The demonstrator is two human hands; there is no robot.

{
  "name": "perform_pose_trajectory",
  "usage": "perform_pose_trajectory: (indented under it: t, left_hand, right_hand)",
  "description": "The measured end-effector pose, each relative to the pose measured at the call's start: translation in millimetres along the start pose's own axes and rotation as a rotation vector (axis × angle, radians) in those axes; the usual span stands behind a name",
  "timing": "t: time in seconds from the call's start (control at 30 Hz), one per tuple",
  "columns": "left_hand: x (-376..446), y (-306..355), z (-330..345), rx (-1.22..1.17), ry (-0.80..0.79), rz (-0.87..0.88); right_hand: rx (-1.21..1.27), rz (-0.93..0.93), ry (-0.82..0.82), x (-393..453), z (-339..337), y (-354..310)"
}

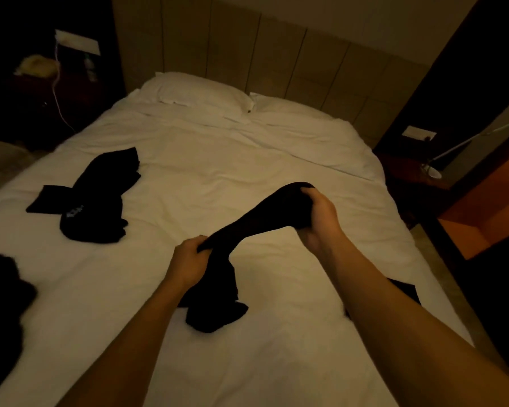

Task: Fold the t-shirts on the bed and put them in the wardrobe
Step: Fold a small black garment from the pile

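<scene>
A black t-shirt (pixel 259 218) is stretched between both hands above the white bed (pixel 218 160). My left hand (pixel 188 259) grips one bunched end low and near me. My right hand (pixel 318 218) grips the other end higher and farther right. The rest of the shirt hangs down and crumples on the sheet below my left hand. A second black t-shirt (pixel 97 198) lies crumpled on the left part of the bed. More dark cloth (pixel 0 289) sits at the bed's left edge. A dark flat piece (pixel 406 292) shows under my right forearm.
Two white pillows (pixel 194 89) lie against the padded headboard (pixel 247 39). A dark nightstand (pixel 41 92) with a cable and a bottle stands at the left. At the right are a white lamp (pixel 435 168) and an orange-lit wooden panel (pixel 482 207).
</scene>
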State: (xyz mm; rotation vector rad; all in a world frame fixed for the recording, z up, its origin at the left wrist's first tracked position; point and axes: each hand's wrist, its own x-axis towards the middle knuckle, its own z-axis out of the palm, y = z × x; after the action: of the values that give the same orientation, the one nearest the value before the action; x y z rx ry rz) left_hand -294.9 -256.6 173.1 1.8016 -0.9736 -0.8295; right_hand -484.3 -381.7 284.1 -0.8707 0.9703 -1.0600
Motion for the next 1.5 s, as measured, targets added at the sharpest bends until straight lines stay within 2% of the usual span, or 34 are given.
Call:
perform_pose_trajectory:
  t: [0.07, 0.2, 0.3, 0.37, 0.43, 0.5, 0.6, 0.67, 0.8, 0.93, 1.1, 1.17, 1.27, 1.33, 1.43, 1.5]
  left_hand:
    - [-19, 21, -4, -0.028, -0.015, -0.009]
    - [-54, 84, 2, -0.091, -0.165, -0.054]
    - [-73, 133, 9, -0.302, -0.101, -0.199]
    - [-84, 162, 11, -0.484, -0.066, -0.269]
    - [-95, 189, 10, -0.600, -0.043, -0.289]
    - [-107, 212, 10, -0.663, -0.051, -0.276]
    - [-120, 239, 8, -0.736, -0.108, -0.252]
    - [-122, 245, 3, -0.786, -0.117, -0.250]
    - [-122, 246, -10, -0.782, -0.089, -0.177]
    - [-124, 251, -24, -0.718, -0.067, -0.029]
    - [-137, 252, -43, -0.794, -0.162, 0.114]
    - [-140, 245, -43, -0.642, -0.118, 0.238]
    - [-148, 225, -38, -0.144, 0.007, 0.468]
    - [-154, 212, -37, 0.057, -0.043, 0.562]
    - [-152, 202, -45, 0.421, 0.005, 0.600]
    - [-146, 206, -59, 0.424, 0.087, 0.551]
  right_hand:
    - [-0.019, 0.001, -0.028, -19, -14, -4]
    - [-0.282, -0.040, -0.168, -68, -23, -3]
    - [-0.553, -0.014, -0.286, -104, -25, -3]
    - [-0.803, -0.101, -0.354, -124, -29, -6]
    - [-1.038, -0.215, -0.314, -138, -35, -4]
    - [-1.162, -0.311, -0.206, -141, -40, -5]
    - [-1.098, -0.451, -0.121, -144, -53, -22]
    - [-1.000, -0.445, -0.151, -146, -59, -46]
    - [-1.077, -0.515, -0.084, -147, -61, -97]
    - [-0.948, -0.448, -0.132, -147, -52, -121]
    - [-0.846, -0.421, -0.155, -155, -30, -134]
    - [-0.881, -0.460, -0.110, -159, -20, -140]
    - [-1.064, -0.585, 0.045, -162, -5, -147]
    - [-1.126, -0.600, 0.033, -167, 8, -151]
    - [-1.226, -0.635, 0.013, -171, 21, -149]
    - [-1.300, -0.701, -0.005, -174, 21, -148]
